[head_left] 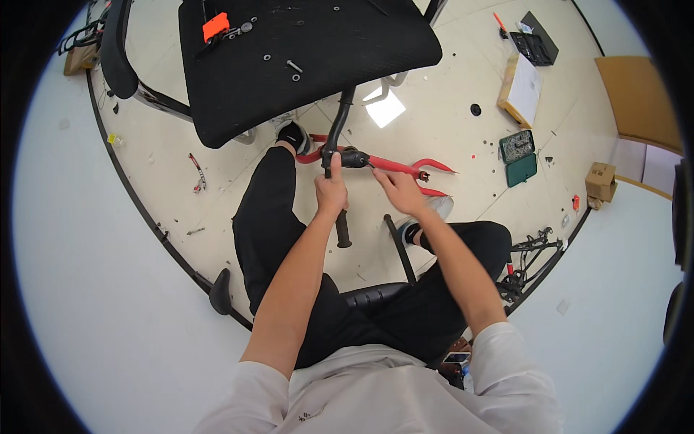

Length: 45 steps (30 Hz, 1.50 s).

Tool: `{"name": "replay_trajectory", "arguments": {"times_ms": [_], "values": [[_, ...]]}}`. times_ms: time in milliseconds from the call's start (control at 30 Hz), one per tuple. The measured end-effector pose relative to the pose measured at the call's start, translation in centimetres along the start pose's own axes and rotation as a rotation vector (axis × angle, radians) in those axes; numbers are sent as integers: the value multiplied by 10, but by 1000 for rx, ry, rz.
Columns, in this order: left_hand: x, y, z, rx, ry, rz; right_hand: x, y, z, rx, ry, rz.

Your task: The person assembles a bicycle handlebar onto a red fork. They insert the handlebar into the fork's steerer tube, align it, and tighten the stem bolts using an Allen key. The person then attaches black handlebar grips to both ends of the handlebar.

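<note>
A black bicycle handlebar (337, 132) runs between my knees, with a dark rubber grip (343, 230) at its near end. My left hand (332, 192) is wrapped around the bar just below the black stem (353, 159), thumb pointing up along it. The stem meets a red bicycle tube (390, 165) whose prongs spread to the right; more red tubing shows left of the stem. My right hand (400, 192) is at the stem's right end, fingers pinched together by the red tube. Whatever those fingers hold is too small to make out.
A black chair (311, 43) stands ahead, its seat carrying a bolt (294, 66), several nuts and an orange-tagged item (215, 27). Right on the floor lie an opened green case (520, 170), a white-topped box (522, 90) and a black bicycle frame (531, 260). A cardboard box (600, 181) sits by the wall.
</note>
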<state>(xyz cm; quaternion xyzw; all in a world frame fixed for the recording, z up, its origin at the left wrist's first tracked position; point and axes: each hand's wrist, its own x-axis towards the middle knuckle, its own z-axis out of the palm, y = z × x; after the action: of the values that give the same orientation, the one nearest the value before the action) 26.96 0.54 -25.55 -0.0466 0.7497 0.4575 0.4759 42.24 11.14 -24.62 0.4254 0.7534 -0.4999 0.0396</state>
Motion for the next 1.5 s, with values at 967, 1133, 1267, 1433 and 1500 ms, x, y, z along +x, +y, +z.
{"name": "replay_trajectory", "arguments": {"times_ms": [967,1133,1267,1433,1500], "values": [[15,-54,15,-166,128,168,-19,-56,78,710,224,359],[4,-38,16,-230,96,120,-21,-83,73,916,229,558],[0,-30,17,-289,98,149,-22,-88,60,993,118,574],[-8,-21,14,-281,6,42,-19,-50,42,914,-77,405],[-2,-23,7,-230,-10,12,-16,-42,40,745,6,204]]}}
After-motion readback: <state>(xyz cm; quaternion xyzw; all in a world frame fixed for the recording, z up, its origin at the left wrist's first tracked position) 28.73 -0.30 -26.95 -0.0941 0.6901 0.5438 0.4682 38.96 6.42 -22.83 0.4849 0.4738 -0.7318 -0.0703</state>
